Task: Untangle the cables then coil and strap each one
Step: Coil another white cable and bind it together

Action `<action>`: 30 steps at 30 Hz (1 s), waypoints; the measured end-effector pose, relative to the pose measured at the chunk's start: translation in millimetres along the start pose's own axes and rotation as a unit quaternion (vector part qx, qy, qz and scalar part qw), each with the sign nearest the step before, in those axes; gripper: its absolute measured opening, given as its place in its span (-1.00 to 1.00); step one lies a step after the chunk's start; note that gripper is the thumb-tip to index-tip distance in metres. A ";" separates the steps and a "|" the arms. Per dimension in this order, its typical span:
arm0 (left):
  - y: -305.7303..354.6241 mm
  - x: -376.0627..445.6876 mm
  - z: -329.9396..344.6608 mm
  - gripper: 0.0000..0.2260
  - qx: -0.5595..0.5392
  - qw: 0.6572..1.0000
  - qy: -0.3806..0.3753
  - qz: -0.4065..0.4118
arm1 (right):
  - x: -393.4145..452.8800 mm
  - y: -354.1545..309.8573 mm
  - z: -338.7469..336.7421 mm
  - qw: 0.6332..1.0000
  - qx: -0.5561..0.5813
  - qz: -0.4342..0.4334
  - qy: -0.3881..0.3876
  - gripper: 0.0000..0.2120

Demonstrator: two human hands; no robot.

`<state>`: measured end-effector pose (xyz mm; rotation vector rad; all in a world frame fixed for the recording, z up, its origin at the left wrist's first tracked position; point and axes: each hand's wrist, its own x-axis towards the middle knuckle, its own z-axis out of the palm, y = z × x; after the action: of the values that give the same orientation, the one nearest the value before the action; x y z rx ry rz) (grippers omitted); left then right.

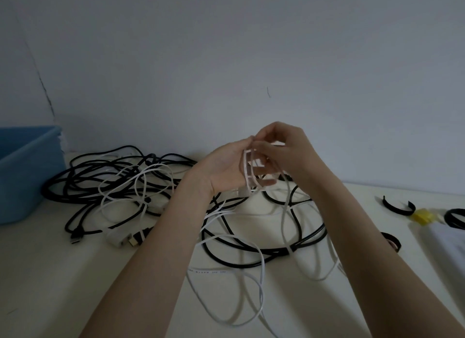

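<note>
At the bottom centre of the frame, slack loops of a flat white cable lay on the pale tabletop, one end running up toward the hands. Above them, a loose ring of black cable crossed under and over the white strands, so the two were not yet apart. At mid-frame the left hand was held palm-up with its fingers extended, and several turns of thin white cable were wrapped around those fingers; the right hand pinched the same cable at the top of the wrap, thumb and forefinger closed on it, apparently laying on another turn. To do this step well, the turns probably needed even tension and should sit side by side rather than crossing, while the trailing length was fed slowly so it would not drag the black ring with it. A snag where the white strand passed beneath the black cable looked the likeliest trouble, and freeing it first seemed wise. To the right, open black straps lay near a yellow item, ready for binding. Farther back at centre left sat the main tangle of black and white cables, and at the far left edge a blue plastic bin.
</note>
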<state>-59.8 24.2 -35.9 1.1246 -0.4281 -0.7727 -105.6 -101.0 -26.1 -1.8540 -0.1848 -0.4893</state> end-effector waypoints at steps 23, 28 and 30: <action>27.9 -13.8 -25.4 -0.59 -0.366 0.926 -0.005 0.091 | -2.8 11.8 -16.9 0.949 -0.067 0.165 -0.262 -0.70; 23.5 -18.7 -4.7 -0.65 -0.079 0.997 -0.005 0.011 | -0.8 16.0 -16.0 0.926 -0.262 0.195 -0.189 -0.53; 21.8 -18.1 2.7 -0.65 -0.025 1.000 -0.014 -0.005 | -0.9 19.6 -20.8 0.914 -0.297 0.215 -0.173 -0.44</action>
<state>-66.5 40.7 -13.6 1.0712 -0.4249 -0.8043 -104.3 -127.0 -38.1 -2.4862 0.1616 0.1206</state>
